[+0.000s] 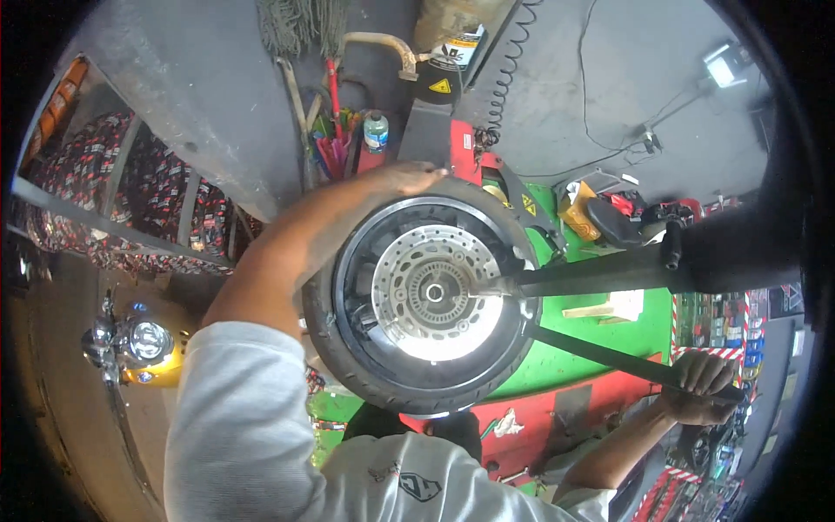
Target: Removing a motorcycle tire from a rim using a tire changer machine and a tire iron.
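Note:
A motorcycle wheel lies flat in front of me, its black tyre (330, 348) around a dark rim (348, 287). At its centre is a silver, drilled brake disc (393, 317). My left hand (413, 177) rests on the tyre's far edge, fingers stretched out. My right hand (703, 387), off to the right, is closed around the end of a long, dark tyre lever (609, 358). The lever's other end reaches the right side of the rim, where its tip is hard to make out. Just above it, a tyre changer's dark arm (591, 272) extends to the rim.
A capped bottle (376, 132) and mops (300, 26) stand beyond the wheel. Wrapped tyres (96, 191) fill a rack at left, near a yellow motorbike (143, 344). Below the wheel is a red panel (522, 426) with a white rag (508, 424). The floor (557, 370) is green.

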The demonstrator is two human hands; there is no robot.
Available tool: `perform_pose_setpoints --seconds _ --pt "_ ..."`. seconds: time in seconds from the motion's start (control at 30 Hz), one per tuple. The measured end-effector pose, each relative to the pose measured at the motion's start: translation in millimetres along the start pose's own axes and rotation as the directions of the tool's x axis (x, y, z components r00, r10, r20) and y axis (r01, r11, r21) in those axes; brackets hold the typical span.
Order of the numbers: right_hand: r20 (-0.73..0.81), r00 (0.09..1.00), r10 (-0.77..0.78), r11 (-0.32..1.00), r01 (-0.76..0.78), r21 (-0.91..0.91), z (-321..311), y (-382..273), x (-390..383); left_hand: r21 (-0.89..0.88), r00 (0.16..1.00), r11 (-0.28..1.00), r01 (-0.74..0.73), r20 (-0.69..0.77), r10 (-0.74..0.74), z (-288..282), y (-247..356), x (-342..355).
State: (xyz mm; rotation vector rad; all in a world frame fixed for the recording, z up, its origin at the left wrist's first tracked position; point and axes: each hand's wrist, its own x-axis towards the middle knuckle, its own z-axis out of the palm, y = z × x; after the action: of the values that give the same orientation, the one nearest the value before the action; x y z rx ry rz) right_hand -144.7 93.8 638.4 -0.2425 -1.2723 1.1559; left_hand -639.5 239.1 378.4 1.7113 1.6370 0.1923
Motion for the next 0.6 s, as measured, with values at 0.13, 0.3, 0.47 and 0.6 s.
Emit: perform_pose_setpoints --seconds 0.13,0.3,0.47,0.6 --pt "0.070 0.997 0.035 0.999 -0.036 0.016 -10.0 -4.5 -5.9 0.107 1.000 0.994 -0.021 -0.006 0.022 1.2 14.7 18.0" --pt "0.024 0.999 0.049 0.998 -0.048 -0.050 27.9 7.7 6.7 -0.073 0.988 0.993 -0.088 0.120 0.096 27.1 -17.2 62.2" --pt "0.021 0.996 0.084 0.995 -0.083 -0.046 21.8 14.1 5.8 -0.618 0.996 0.781 -0.089 -0.076 0.053 12.8 -49.3 59.7" --pt "0.058 0.994 0.087 0.995 -0.084 -0.053 8.0 12.9 11.8 -0.635 0.923 0.770 -0.054 -0.326 -0.204 -11.2 -46.1 -10.8"
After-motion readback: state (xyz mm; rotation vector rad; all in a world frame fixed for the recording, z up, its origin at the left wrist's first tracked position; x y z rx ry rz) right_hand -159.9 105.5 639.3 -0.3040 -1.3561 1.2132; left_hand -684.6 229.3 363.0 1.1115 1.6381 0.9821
